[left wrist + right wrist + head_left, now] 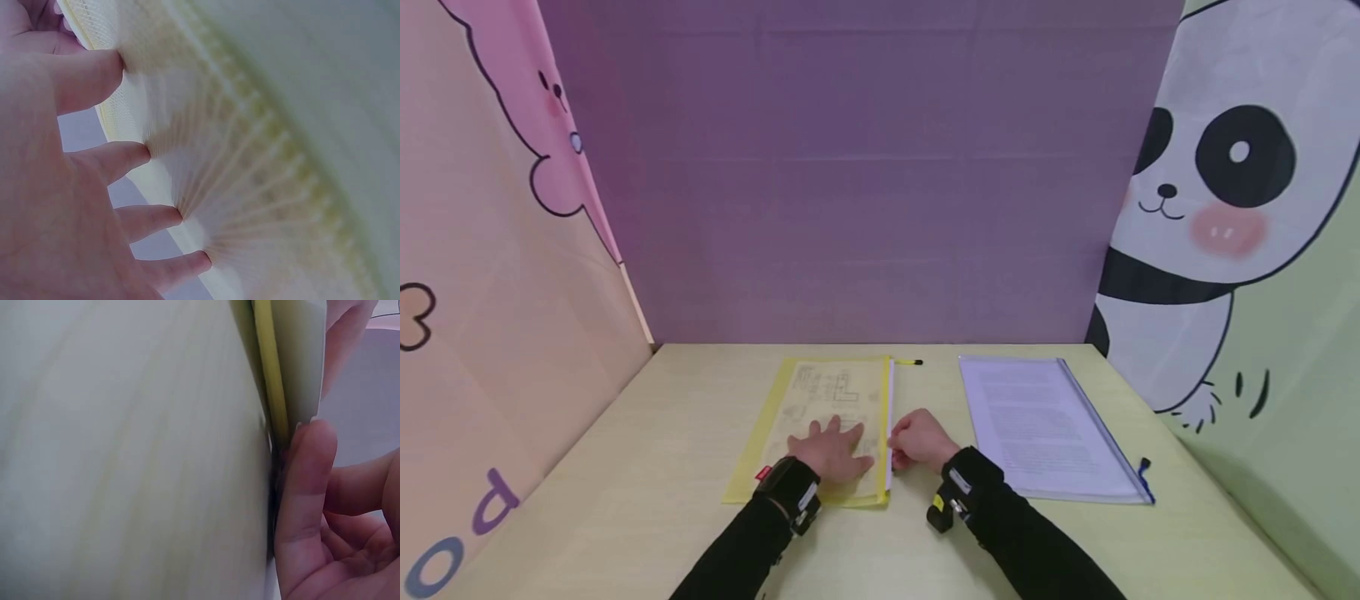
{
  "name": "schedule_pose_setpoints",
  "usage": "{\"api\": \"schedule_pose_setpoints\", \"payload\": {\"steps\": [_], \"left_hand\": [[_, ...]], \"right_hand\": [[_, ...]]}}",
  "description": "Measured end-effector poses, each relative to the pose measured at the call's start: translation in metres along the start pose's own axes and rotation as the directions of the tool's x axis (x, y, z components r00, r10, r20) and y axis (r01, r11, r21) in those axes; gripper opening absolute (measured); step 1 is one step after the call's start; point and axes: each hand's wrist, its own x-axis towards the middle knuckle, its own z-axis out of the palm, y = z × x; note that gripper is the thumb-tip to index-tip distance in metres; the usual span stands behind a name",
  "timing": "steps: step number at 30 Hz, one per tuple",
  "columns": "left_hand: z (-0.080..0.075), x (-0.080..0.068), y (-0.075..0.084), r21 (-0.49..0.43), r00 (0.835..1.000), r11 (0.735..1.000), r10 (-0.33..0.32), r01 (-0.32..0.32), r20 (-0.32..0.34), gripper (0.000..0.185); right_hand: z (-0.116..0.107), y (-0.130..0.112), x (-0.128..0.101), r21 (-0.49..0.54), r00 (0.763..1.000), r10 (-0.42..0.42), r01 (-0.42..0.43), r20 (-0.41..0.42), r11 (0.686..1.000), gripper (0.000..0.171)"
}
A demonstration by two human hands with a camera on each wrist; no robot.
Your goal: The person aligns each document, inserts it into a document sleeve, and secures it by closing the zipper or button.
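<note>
A yellow mesh zip pouch (820,400) with a printed sheet inside lies flat on the pale wooden table (647,467). My left hand (833,450) presses on its near half with fingers spread straight; in the left wrist view those fingers (125,156) lie on the mesh (250,162). At the pouch's right long edge my right hand (919,440) has its fingers curled. The right wrist view shows the thumb (307,494) against the yellow zip strip (272,375), pinching that edge. A yellow zip tab (910,362) sticks out at the far right corner.
A second clear pouch (1037,425) with a blue zip edge and printed pages lies to the right, its blue tab (1143,468) at the near corner. Printed cloth walls close the table in at left, back and right. Both wrists wear black camera straps.
</note>
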Motion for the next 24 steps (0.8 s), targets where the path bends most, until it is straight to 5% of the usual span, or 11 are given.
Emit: {"api": "schedule_pose_setpoints", "payload": {"steps": [5, 15, 24], "left_hand": [[0.0012, 0.0018, -0.0013, -0.001, 1.0, 1.0, -0.002, 0.002, -0.005, 0.066], [0.0003, 0.0001, -0.0014, -0.025, 1.0, 1.0, -0.003, 0.004, 0.012, 0.067], [-0.0018, 0.0007, -0.0033, -0.064, 0.999, 0.998, 0.019, -0.016, 0.036, 0.065]], "right_hand": [[0.0001, -0.0014, 0.0004, -0.013, 1.0, -0.027, 0.027, 0.014, 1.0, 0.007], [-0.0028, 0.0042, 0.0017, 0.031, 0.998, 0.055, -0.057, 0.04, 0.998, 0.006], [-0.0006, 0.0046, 0.0053, 0.038, 0.999, 0.012, -0.013, 0.036, 0.999, 0.006]]}}
